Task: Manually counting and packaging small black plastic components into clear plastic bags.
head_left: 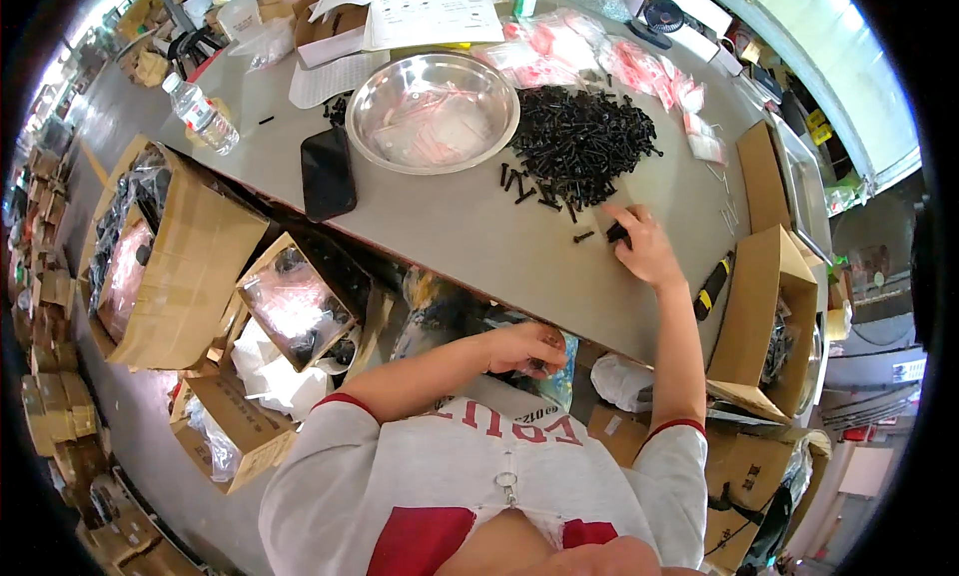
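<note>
A large heap of black screws (579,141) lies on the grey table, with a few loose ones along its near edge. At that near edge, my right hand (647,248) has its fingers curled down over a small clump of black screws at the tabletop. My left hand (524,350) is held in front of my shirt, just off the table's near edge. Its fingers are closed, and something small and dark shows between them, too hidden to name. Left of the heap, a round steel bowl (365,141) contains small clear bags with pinkish-red edges.
A black phone (328,174) and a water bottle (203,116) occupy the table's left part. Clear bags with red edges (559,44) and paper sheets (435,11) lie at the back. A yellow-black cutter (713,286) rests near the right edge, beside an open carton (754,321). More cartons (190,266) stand lower left.
</note>
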Action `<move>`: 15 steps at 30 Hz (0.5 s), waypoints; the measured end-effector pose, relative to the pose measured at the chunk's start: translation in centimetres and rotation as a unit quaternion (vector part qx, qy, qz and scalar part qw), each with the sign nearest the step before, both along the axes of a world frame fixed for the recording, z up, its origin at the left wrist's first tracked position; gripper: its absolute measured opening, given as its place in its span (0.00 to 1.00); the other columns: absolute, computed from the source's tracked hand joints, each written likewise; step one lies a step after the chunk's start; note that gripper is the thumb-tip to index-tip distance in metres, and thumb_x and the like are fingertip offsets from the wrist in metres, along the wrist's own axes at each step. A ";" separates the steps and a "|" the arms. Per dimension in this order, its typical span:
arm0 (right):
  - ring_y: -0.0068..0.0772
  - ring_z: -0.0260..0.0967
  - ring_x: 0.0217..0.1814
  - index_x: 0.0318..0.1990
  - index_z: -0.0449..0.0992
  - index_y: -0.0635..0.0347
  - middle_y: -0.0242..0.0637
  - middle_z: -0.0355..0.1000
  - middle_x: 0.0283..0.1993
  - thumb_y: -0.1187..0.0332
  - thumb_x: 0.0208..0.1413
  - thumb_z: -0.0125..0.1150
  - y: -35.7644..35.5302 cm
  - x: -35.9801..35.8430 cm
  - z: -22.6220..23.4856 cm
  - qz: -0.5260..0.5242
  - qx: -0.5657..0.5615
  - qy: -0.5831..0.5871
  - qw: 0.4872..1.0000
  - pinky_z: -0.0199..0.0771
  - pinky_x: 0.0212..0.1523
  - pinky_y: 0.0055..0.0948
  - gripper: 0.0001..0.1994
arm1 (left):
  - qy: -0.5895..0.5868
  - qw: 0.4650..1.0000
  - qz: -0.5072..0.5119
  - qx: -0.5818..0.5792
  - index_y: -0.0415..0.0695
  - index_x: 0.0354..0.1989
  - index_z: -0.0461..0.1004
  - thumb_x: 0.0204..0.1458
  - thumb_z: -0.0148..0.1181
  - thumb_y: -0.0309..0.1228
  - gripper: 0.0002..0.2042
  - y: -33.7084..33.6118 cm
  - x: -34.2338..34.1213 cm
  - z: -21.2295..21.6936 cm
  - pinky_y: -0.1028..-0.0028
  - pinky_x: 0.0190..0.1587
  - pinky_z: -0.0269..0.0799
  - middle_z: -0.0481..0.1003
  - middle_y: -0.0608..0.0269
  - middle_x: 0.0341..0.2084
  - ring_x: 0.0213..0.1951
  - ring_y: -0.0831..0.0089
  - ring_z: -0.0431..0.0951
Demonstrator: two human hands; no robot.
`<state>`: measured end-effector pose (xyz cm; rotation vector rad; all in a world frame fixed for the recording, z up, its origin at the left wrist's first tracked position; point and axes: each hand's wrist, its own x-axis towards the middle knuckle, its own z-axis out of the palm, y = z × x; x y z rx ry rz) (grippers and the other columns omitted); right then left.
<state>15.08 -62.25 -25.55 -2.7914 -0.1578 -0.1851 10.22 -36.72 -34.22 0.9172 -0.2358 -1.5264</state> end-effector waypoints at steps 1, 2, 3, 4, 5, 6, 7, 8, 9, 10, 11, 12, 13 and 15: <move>0.54 0.63 0.54 0.53 0.69 0.51 0.49 0.64 0.52 0.76 0.43 0.54 0.5 -0.1 0.6 0.015 -0.009 0.027 0.999 0.65 0.54 0.42 0.24 | -0.002 1.000 0.002 0.005 0.44 0.35 0.69 0.49 0.64 0.34 0.11 0.1 0.0 0.2 0.69 0.42 0.70 0.70 0.66 0.33 0.38 0.74 0.72; 0.52 0.63 0.54 0.53 0.69 0.53 0.48 0.64 0.53 0.77 0.43 0.54 0.9 -0.1 0.9 0.031 -0.017 0.053 0.998 0.65 0.54 0.42 0.24 | -0.002 1.000 0.003 0.006 0.44 0.35 0.69 0.49 0.64 0.34 0.11 0.2 0.0 0.3 0.69 0.42 0.70 0.70 0.66 0.33 0.38 0.74 0.72; 0.52 0.63 0.54 0.53 0.69 0.53 0.48 0.64 0.53 0.77 0.43 0.54 1.1 -0.2 0.7 0.033 -0.017 0.053 0.998 0.65 0.54 0.42 0.24 | -0.006 1.000 0.009 0.005 0.44 0.36 0.69 0.49 0.64 0.34 0.11 0.4 -0.1 0.3 0.69 0.42 0.70 0.70 0.66 0.34 0.39 0.74 0.72; 0.52 0.63 0.54 0.53 0.69 0.53 0.48 0.64 0.52 0.77 0.43 0.54 1.3 -0.3 0.5 0.057 -0.010 0.064 0.996 0.65 0.54 0.41 0.24 | -0.009 1.000 0.015 0.004 0.45 0.36 0.69 0.49 0.64 0.34 0.12 0.6 -0.2 0.3 0.69 0.42 0.70 0.70 0.66 0.34 0.39 0.74 0.71; 0.52 0.63 0.54 0.52 0.69 0.54 0.48 0.65 0.52 0.76 0.43 0.54 1.6 -0.4 0.3 0.081 -0.003 0.076 0.994 0.66 0.54 0.41 0.24 | -0.009 1.000 0.017 0.005 0.45 0.36 0.69 0.49 0.64 0.34 0.12 0.8 -0.2 0.2 0.69 0.42 0.70 0.70 0.66 0.34 0.39 0.74 0.71; 0.52 0.63 0.54 0.52 0.69 0.54 0.48 0.65 0.52 0.76 0.43 0.54 1.9 -0.6 0.2 0.083 -0.002 0.076 0.994 0.66 0.54 0.41 0.24 | -0.005 1.000 0.026 0.015 0.45 0.37 0.69 0.48 0.65 0.34 0.12 1.0 -0.2 0.2 0.69 0.42 0.70 0.70 0.66 0.35 0.39 0.74 0.71; 0.53 0.64 0.54 0.52 0.69 0.54 0.48 0.65 0.51 0.76 0.43 0.54 2.4 -0.7 0.1 0.091 0.012 0.061 0.994 0.66 0.54 0.41 0.24 | -0.001 0.999 0.035 0.025 0.45 0.37 0.70 0.48 0.65 0.34 0.13 1.2 -0.2 0.1 0.69 0.42 0.70 0.70 0.66 0.35 0.39 0.74 0.71; 0.53 0.64 0.53 0.52 0.69 0.54 0.48 0.66 0.49 0.76 0.43 0.55 3.0 -0.8 0.0 0.098 0.027 0.046 0.994 0.66 0.54 0.41 0.23 | -0.001 0.999 0.037 0.026 0.45 0.37 0.70 0.48 0.65 0.34 0.13 1.3 -0.2 0.0 0.69 0.42 0.70 0.70 0.66 0.35 0.39 0.74 0.71; 0.53 0.64 0.53 0.52 0.69 0.54 0.48 0.66 0.49 0.76 0.43 0.55 3.6 -0.9 -0.1 0.100 0.027 0.045 0.994 0.66 0.54 0.41 0.23 | 0.001 0.999 0.040 0.023 0.45 0.38 0.70 0.48 0.65 0.34 0.13 1.5 -0.2 0.0 0.70 0.41 0.70 0.70 0.66 0.34 0.39 0.74 0.71; 0.53 0.64 0.52 0.52 0.69 0.54 0.48 0.66 0.48 0.75 0.44 0.55 4.2 -0.9 -0.1 0.091 0.049 0.028 0.994 0.67 0.53 0.42 0.23 | 0.003 0.999 0.043 0.020 0.45 0.38 0.70 0.47 0.66 0.34 0.14 1.7 -0.2 -0.1 0.70 0.41 0.70 0.70 0.66 0.34 0.39 0.74 0.71; 0.54 0.65 0.51 0.52 0.69 0.54 0.48 0.66 0.47 0.74 0.44 0.55 4.9 -0.9 -0.1 0.082 0.070 0.011 0.994 0.67 0.52 0.42 0.22 | 0.003 0.999 0.044 0.021 0.45 0.38 0.70 0.47 0.66 0.34 0.14 1.8 -0.1 0.0 0.70 0.41 0.70 0.70 0.66 0.34 0.39 0.74 0.71; 0.54 0.65 0.51 0.52 0.69 0.54 0.48 0.66 0.47 0.74 0.44 0.55 5.5 -0.7 -0.1 0.083 0.070 0.011 0.994 0.67 0.52 0.42 0.22 | 0.004 0.999 0.049 0.022 0.45 0.38 0.70 0.47 0.66 0.34 0.14 1.9 -0.1 0.1 0.71 0.41 0.70 0.70 0.66 0.34 0.39 0.74 0.71; 0.55 0.66 0.50 0.51 0.69 0.55 0.48 0.67 0.46 0.74 0.44 0.55 6.2 -0.6 0.1 0.074 0.064 0.017 0.995 0.68 0.51 0.43 0.22 | 0.005 0.998 0.054 0.024 0.45 0.38 0.70 0.47 0.66 0.33 0.13 2.0 -0.1 0.1 0.71 0.41 0.70 0.70 0.66 0.33 0.39 0.74 0.71; 0.56 0.66 0.48 0.51 0.69 0.55 0.48 0.67 0.46 0.74 0.44 0.55 7.3 -0.3 0.1 0.065 0.057 0.024 0.996 0.69 0.50 0.44 0.22 | 0.003 0.998 0.051 0.026 0.45 0.38 0.70 0.47 0.66 0.33 0.13 2.2 0.1 0.1 0.72 0.40 0.70 0.70 0.66 0.33 0.38 0.75 0.71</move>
